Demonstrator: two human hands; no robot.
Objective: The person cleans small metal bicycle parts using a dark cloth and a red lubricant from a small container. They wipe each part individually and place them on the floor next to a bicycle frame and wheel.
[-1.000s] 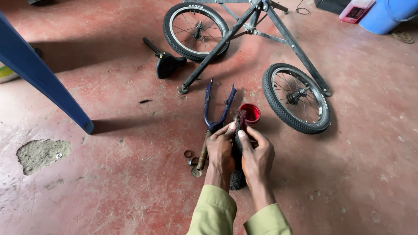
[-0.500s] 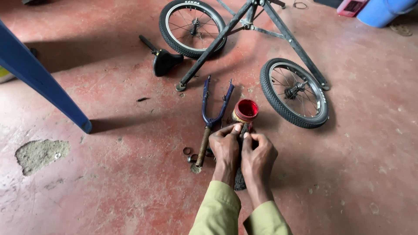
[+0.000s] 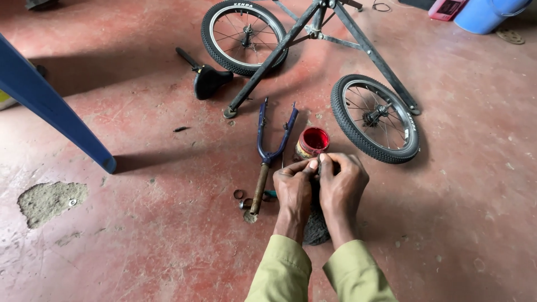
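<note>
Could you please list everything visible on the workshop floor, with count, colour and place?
Bicycle wheels: two, black tyres, one upper centre, one right of centre.
Frame tubes: dark, slanting between the wheels.
Saddle with post: one, black, left of the upper wheel.
Fork: one, blue with a rusty steerer, centre floor.
Open tin: one, red inside, just beyond the hands.
Small rings: a few, metal, beside the steerer's end.
Blue beam: one, left edge.
Bucket: one, blue, top right.
Floor: red, with a bare grey patch at left.
Left hand: fingertips pinching something too small to identify.
Right hand: fingertips meeting the left's.
</note>
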